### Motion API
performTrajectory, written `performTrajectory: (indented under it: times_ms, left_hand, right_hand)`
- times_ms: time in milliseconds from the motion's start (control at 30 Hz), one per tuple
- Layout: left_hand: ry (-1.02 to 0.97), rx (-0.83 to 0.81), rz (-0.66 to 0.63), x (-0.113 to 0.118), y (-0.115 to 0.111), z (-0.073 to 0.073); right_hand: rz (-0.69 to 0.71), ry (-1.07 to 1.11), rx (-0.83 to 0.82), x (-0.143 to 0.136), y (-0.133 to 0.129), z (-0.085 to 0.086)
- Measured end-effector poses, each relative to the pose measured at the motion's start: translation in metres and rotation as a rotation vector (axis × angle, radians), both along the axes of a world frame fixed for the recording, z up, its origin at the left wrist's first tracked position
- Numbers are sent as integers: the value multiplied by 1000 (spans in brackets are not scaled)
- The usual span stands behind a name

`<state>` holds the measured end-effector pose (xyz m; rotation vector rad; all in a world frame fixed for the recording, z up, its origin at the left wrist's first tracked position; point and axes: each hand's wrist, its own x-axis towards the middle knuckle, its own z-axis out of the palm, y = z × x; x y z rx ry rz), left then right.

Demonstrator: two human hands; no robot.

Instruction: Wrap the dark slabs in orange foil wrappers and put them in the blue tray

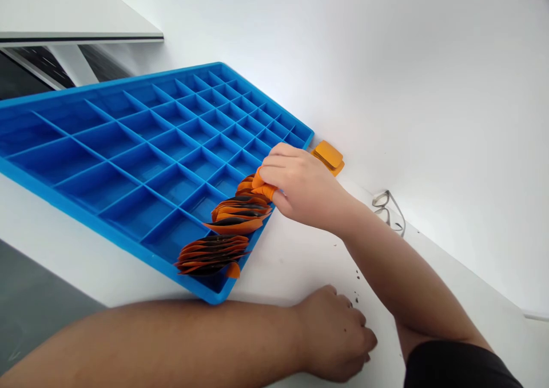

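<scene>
My right hand (300, 182) is closed at the near right edge of a blue divided tray (128, 228). Between its thumb and fingers are bent, thin orange pieces (262, 187). Just below the hand, rows of thin orange and black pieces (214, 254) stand on edge, packed into the compartments along that edge. What these pieces are, I cannot tell. My left hand (338, 334) rests on the white table below the tray's corner, its fingers curled. The inside of that hand is hidden from view.
A small stack of orange pieces (329, 155) lies beyond the tray's right corner. Eyeglasses (388, 208) lie on the table by the white wall. Dark crumbs (357, 288) are scattered near my left hand. A white surface with a dark edge (81, 35) is at upper left.
</scene>
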<state>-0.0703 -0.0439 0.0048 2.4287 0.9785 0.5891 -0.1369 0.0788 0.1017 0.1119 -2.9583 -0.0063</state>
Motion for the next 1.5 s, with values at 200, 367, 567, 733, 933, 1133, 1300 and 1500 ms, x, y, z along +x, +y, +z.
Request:
performTrajectory:
  times_ms: [200, 367, 567, 733, 933, 1133, 1300, 1500]
  left_hand:
    - [49, -51, -28, -2, 2, 4]
    - [24, -30, -2, -1, 2, 1]
    - [7, -17, 8, 2, 1, -5]
    - [20, -17, -4, 3, 2, -6]
    - [73, -45, -26, -2, 3, 2]
    - [57, -34, -18, -2, 1, 2]
    - [35, -50, -3, 0, 1, 0]
    - [102, -122, -44, -2, 2, 8]
  right_hand:
    - [-151, 15, -196, 9, 3, 0]
    - [-138, 78, -403, 20, 11, -1]
    - [11, 301, -338, 36, 18, -13]
    - [58, 344, -114, 40, 16, -22]
    - [-7, 340, -13, 37, 12, -27]
    - [-12, 374, -79, 44, 8, -22]
    - [-178, 372, -230, 43, 15, -28]
    - [-322, 45, -488, 38, 19, -25]
